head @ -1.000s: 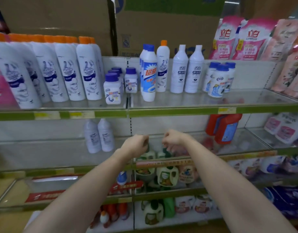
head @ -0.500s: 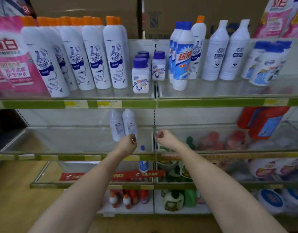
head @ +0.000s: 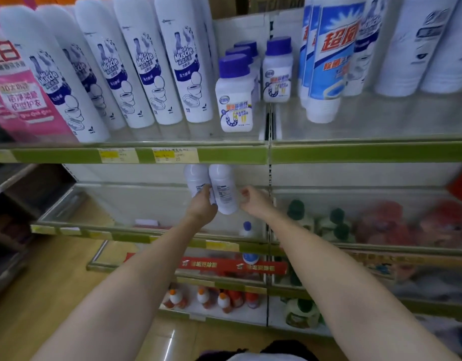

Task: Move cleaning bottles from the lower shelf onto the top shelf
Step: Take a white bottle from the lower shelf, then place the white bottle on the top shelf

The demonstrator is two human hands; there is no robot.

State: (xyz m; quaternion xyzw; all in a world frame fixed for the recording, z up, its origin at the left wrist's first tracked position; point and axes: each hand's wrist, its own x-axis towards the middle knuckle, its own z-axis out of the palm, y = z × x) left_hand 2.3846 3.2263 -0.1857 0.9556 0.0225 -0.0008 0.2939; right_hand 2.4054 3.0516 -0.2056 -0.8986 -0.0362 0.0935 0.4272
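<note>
Two white bottles with small printed labels stand close together at the back of the lower shelf. My left hand grips the left white bottle low on its body, fingers wrapped across the label. The right white bottle stands against it. My right hand is at that bottle's right side, fingers loosely curled, with the tips at its edge and no grip visible. The top shelf above carries rows of cleaning bottles.
On the top shelf stand tall white Mr Muscle bottles, small purple-capped bottles, blue-and-white bottles and a pink refill pouch. A bare strip of shelf shows at its front right. Lower shelves hold green-capped and red containers.
The view has moved closer and to the left. Both hands reached deeper into the lower shelf, and my left hand has taken hold of the left white bottle.
</note>
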